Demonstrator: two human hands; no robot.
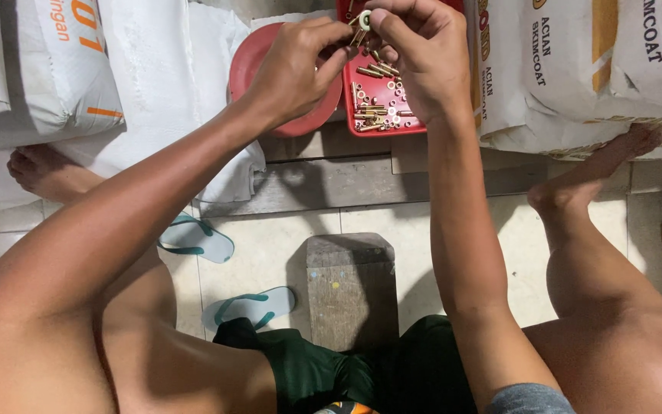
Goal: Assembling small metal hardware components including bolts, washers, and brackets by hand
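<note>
Left hand [293, 69] and right hand [415, 54] both pinch a small brass bolt with white washer [362, 23] over the red plastic tray [381, 96]; grips clamped together on it.

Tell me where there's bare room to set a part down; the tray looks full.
Bare tile lies between the flip-flops and wooden block. The red tray is crowded with brass parts below both hands, left and right.

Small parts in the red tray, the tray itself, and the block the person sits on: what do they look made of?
Small parts: likely brass, going by the yellow metallic shine on pins and rings. Red tray: seemingly plastic, with uniform colour and a thin moulded rim. Block: apparently weathered wood, grey, matt, paint-flecked. The left hand and right hand pinch one part.
</note>
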